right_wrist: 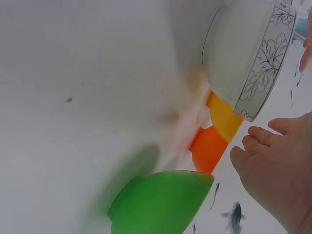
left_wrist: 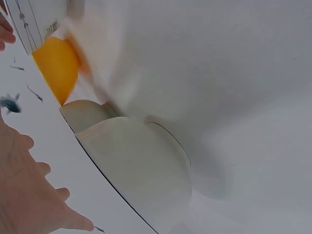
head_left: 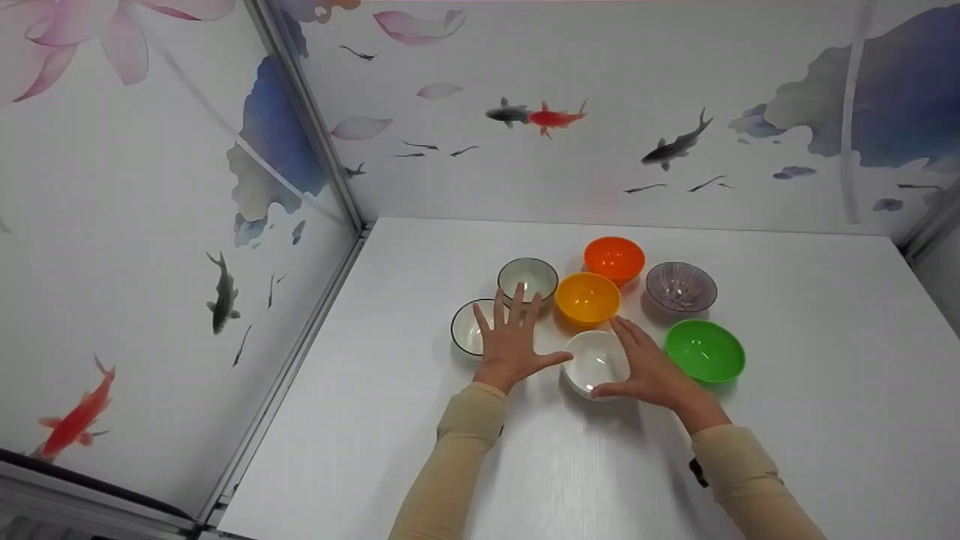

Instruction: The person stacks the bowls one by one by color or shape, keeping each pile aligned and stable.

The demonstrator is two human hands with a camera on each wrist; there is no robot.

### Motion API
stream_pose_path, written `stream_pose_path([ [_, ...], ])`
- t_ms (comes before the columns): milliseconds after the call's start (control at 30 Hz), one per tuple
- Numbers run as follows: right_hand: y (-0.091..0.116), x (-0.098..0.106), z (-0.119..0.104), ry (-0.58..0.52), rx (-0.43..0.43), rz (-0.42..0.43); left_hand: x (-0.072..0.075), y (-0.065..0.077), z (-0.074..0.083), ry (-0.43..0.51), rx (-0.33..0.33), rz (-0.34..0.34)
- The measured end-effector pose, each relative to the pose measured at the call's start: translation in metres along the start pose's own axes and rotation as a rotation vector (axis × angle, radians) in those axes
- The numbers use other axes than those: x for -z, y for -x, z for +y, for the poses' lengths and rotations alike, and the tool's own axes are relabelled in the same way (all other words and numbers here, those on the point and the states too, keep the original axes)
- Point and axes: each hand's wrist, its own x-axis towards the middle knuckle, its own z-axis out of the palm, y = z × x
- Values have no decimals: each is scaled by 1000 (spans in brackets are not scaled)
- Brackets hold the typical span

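Observation:
My left hand (head_left: 510,349) is spread with straight fingers above a white dark-rimmed bowl (head_left: 466,330), partly hiding it. Its fingertips overlap a pale grey-green bowl (head_left: 525,274) behind. Between both hands stands a white bowl (head_left: 589,364); in the right wrist view this bowl (right_wrist: 243,53) shows a dark leaf pattern outside. The left thumb reaches toward its left rim. My right hand (head_left: 651,373) is around its right side, thumb and fingers apart and holding nothing. In the right wrist view, the right fingertips (right_wrist: 239,158) show a gap from the bowl.
Behind the white bowl stand a yellow bowl (head_left: 588,298) and an orange bowl (head_left: 614,259). To the right are a purplish streaked bowl (head_left: 681,287) and a green bowl (head_left: 705,351). Fish-patterned panels (head_left: 600,60) border the white table (head_left: 825,337) at the back and left.

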Motion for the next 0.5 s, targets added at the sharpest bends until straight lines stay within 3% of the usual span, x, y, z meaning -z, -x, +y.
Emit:
stream_pose_path([
  [500,6,-10,6,-64,-11,13,-3,2,-3,25,10,-11],
])
